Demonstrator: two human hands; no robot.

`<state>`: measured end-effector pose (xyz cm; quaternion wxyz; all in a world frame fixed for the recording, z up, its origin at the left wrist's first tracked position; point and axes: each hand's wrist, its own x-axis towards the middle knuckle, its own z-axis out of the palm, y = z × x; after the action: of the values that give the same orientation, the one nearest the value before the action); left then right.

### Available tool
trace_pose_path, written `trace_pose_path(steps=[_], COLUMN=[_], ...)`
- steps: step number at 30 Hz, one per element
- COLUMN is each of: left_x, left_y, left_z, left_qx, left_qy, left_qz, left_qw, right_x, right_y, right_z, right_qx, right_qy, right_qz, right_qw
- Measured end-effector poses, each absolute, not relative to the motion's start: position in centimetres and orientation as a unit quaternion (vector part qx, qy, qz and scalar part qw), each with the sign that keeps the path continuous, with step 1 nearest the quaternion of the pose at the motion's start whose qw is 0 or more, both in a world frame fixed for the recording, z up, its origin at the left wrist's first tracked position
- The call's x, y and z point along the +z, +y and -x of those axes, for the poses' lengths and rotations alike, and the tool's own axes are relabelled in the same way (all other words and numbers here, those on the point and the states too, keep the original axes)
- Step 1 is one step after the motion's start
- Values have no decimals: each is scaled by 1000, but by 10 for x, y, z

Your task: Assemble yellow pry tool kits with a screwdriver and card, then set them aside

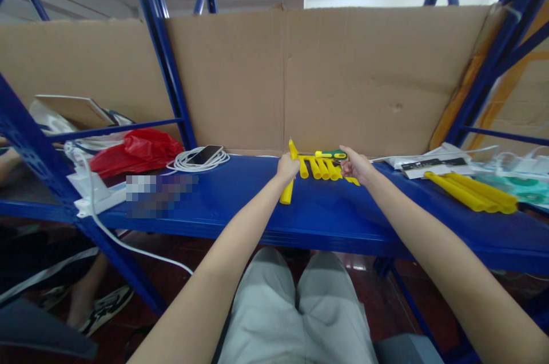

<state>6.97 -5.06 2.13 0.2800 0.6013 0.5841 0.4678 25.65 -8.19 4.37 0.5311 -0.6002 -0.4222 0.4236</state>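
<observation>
My left hand (288, 166) is closed around a yellow tube (286, 193). The tube's wide end sticks out below the fist and its narrow tip points up toward the cardboard. In my right hand (355, 165) is the rear end of a screwdriver (331, 154) with a green and yellow handle. Its thin shaft points left, reaching the upper part of the held tube; whether it touches cannot be made out. Behind and between my hands, several short yellow tubes (325, 170) lie side by side on the blue shelf (240, 198). Small yellow pieces (352, 180) lie beneath my right hand.
A cardboard sheet (343, 78) walls off the back. Longer yellow tubes (476, 192) lie on the right. To the left are a phone (206, 155) on a coiled white cable (182, 164), a red bag (137, 152) and blue posts (158, 50). A person's foot (107, 310) shows lower left.
</observation>
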Motion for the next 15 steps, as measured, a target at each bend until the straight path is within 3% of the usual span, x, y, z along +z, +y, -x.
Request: trace_pose_path(steps=[9,15], left_x=[19,18], left_y=[-47,-45], left_z=[-68,-67], left_qx=[480,481], left_qy=[577,578], left_qz=[-597,-588], left_qw=[283,298], right_x=[45,43], right_y=[-82,-85], right_z=[-261,-256], right_qx=[470,479], right_qy=[-424,-425], right_qz=[612,555], right_qw=[474,531])
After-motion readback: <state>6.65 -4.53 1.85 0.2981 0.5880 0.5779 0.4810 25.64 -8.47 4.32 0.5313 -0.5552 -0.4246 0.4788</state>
